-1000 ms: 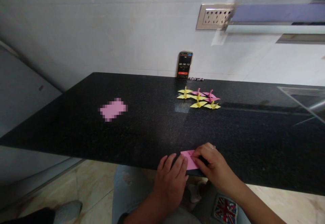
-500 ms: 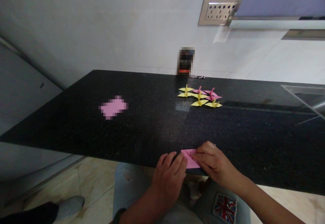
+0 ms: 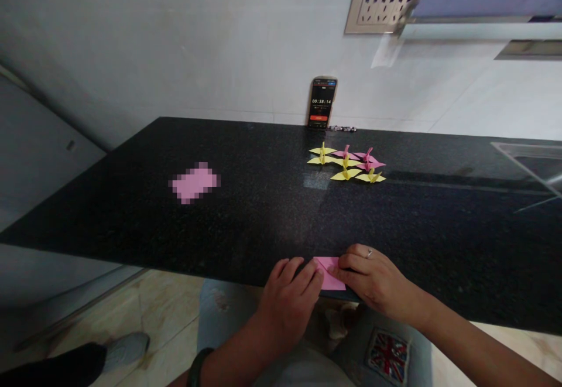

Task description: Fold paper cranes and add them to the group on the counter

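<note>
A small pink folded paper (image 3: 330, 274) lies at the near edge of the black stone counter (image 3: 246, 199). My left hand (image 3: 290, 305) rests with its fingertips pressed on the paper's left side. My right hand (image 3: 373, 278), a ring on one finger, pinches and presses the paper's right side. Farther back on the counter stands a group of several folded paper cranes (image 3: 346, 165), yellow and pink.
A phone (image 3: 322, 103) showing a timer leans against the white wall behind the cranes. A pink blurred patch (image 3: 194, 182) lies on the counter's left part. A socket plate (image 3: 381, 6) is on the wall above. A sink edge (image 3: 527, 158) shows at far right. Below are my knees and the tiled floor.
Both hands stay on the pink paper, with the right fingers shifting slightly along its fold. The camera tilted a little; the timer advanced by one second.
</note>
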